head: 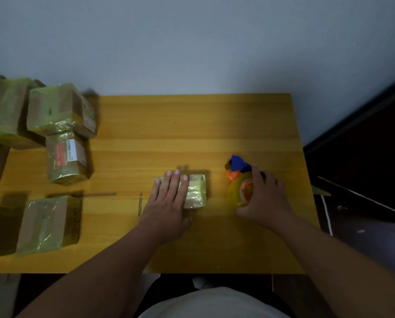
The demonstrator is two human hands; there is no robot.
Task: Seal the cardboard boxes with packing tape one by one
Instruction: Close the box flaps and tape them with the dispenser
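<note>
Wooden table [192, 125] against a pale wall: near its front edge, toward the right, the left hand [169, 203] presses flat, fingers straight, on a small taped box [195, 191], while the right hand [267, 198] curls round the tape dispenser [240, 180] just beside it. This box looks nearly sealed (wrapped ones crowd the left edge [61, 111]), so next probably comes smoothing the tape and setting it aside.

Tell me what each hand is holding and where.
Right hand grips the tape dispenser around its tape roll. Left hand holds nothing; it rests flat on the small taped box.
</note>
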